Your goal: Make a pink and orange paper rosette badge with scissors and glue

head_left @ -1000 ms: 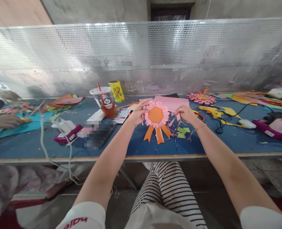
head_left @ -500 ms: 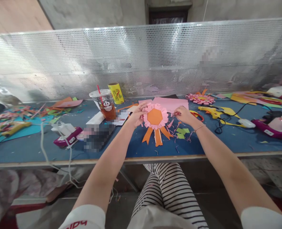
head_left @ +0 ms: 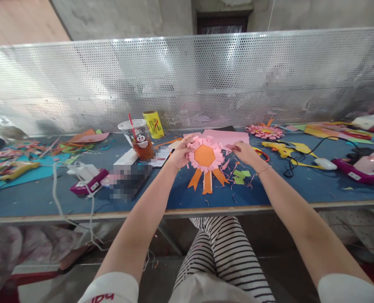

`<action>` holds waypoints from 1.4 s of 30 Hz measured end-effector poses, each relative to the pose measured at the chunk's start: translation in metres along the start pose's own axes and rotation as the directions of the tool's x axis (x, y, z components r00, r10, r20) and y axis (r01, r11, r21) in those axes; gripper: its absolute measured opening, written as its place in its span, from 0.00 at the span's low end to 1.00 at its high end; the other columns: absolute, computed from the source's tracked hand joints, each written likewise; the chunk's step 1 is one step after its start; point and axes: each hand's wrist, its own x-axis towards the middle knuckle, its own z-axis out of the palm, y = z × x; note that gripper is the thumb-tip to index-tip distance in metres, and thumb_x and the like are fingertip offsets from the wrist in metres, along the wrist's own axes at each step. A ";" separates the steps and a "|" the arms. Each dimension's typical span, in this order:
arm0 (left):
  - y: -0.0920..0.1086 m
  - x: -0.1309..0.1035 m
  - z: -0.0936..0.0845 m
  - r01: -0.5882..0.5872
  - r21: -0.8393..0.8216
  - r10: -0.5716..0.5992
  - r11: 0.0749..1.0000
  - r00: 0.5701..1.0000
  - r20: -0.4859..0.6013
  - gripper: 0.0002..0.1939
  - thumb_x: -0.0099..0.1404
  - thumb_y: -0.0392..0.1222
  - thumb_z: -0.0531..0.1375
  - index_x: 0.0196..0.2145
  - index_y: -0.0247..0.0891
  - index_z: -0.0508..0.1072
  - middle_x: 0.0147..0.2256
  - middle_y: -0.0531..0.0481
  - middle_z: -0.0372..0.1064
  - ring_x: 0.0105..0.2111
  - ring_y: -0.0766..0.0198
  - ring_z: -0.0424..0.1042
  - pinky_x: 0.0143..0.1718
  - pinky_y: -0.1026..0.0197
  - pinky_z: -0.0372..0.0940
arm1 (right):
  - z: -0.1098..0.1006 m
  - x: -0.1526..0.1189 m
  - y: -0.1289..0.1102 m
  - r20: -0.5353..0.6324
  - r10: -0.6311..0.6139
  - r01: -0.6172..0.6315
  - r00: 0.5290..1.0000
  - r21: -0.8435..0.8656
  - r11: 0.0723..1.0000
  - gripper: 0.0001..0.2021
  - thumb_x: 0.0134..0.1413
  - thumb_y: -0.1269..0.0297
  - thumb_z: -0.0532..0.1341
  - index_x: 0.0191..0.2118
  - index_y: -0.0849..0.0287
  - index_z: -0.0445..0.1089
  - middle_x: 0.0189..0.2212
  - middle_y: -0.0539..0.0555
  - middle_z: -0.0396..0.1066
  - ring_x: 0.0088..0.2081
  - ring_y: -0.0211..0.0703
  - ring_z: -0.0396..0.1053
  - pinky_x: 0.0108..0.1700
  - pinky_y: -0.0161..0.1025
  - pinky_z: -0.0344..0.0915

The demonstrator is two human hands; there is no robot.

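A paper rosette (head_left: 204, 155) with an orange centre, a pink fringed rim and three orange tails is held above the blue table. My left hand (head_left: 183, 153) grips its left edge, fingers on the pink fringe. Just right of the rosette, my right hand (head_left: 242, 151) has its fingers pinched together; what they hold, if anything, is too small to make out. Pink paper sheets (head_left: 226, 136) lie behind the rosette. Green paper scraps (head_left: 241, 176) and thin pink shreds are below my right hand.
A drink cup (head_left: 140, 141) and a yellow roll (head_left: 153, 125) stand at the left. A second rosette (head_left: 265, 131), a yellow glue gun (head_left: 277, 149) and a purple power strip (head_left: 357, 171) lie right. Another purple strip (head_left: 89, 183) sits left, with white cords.
My right hand has shifted slightly, its fingers now closer to the rosette's right edge. The rosette has turned a little, and my left hand still grips it.
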 end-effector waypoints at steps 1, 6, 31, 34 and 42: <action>0.000 0.000 0.000 0.004 0.006 -0.004 1.000 1.000 -0.001 0.29 0.45 0.23 0.57 0.45 0.44 0.69 0.38 0.55 0.66 0.23 0.78 0.63 0.22 0.74 0.59 | 0.000 0.000 0.000 0.000 0.001 -0.001 1.000 0.006 1.000 0.08 0.51 0.65 0.53 0.28 0.59 0.67 0.24 0.52 0.68 0.26 0.38 0.62 0.29 0.33 0.55; 0.002 0.000 0.001 0.015 0.035 -0.015 0.999 1.000 0.012 0.29 0.45 0.24 0.57 0.46 0.44 0.68 0.38 0.55 0.67 0.22 0.78 0.62 0.21 0.74 0.58 | 0.000 0.000 0.000 0.020 0.008 -0.010 1.000 0.069 0.998 0.08 0.51 0.64 0.54 0.30 0.58 0.69 0.26 0.52 0.70 0.28 0.38 0.64 0.30 0.33 0.55; -0.009 0.007 -0.007 0.186 0.076 -0.177 0.980 0.978 -0.115 0.26 0.46 0.26 0.57 0.45 0.39 0.66 0.25 0.56 0.66 0.13 0.80 0.56 0.14 0.74 0.50 | 0.000 -0.001 0.001 0.011 0.014 -0.016 1.000 0.103 0.995 0.07 0.49 0.66 0.53 0.28 0.59 0.67 0.24 0.52 0.69 0.27 0.39 0.64 0.30 0.34 0.56; -0.019 0.009 -0.013 0.322 0.210 -0.267 0.923 0.930 -0.252 0.23 0.45 0.27 0.57 0.42 0.36 0.66 0.21 0.56 0.64 0.12 0.76 0.56 0.14 0.72 0.50 | 0.001 0.001 -0.003 0.014 0.016 -0.019 1.000 0.181 0.983 0.09 0.51 0.63 0.53 0.26 0.60 0.66 0.25 0.52 0.69 0.28 0.40 0.65 0.31 0.34 0.58; -0.026 0.012 -0.012 -0.074 0.739 0.313 0.670 0.930 -0.190 0.14 0.43 0.26 0.58 0.29 0.40 0.72 0.35 0.48 0.69 0.43 0.57 0.65 0.47 0.56 0.59 | 0.010 0.001 -0.026 0.201 0.158 -0.255 0.967 0.740 0.622 0.04 0.45 0.65 0.57 0.30 0.58 0.65 0.31 0.52 0.72 0.33 0.41 0.70 0.35 0.38 0.65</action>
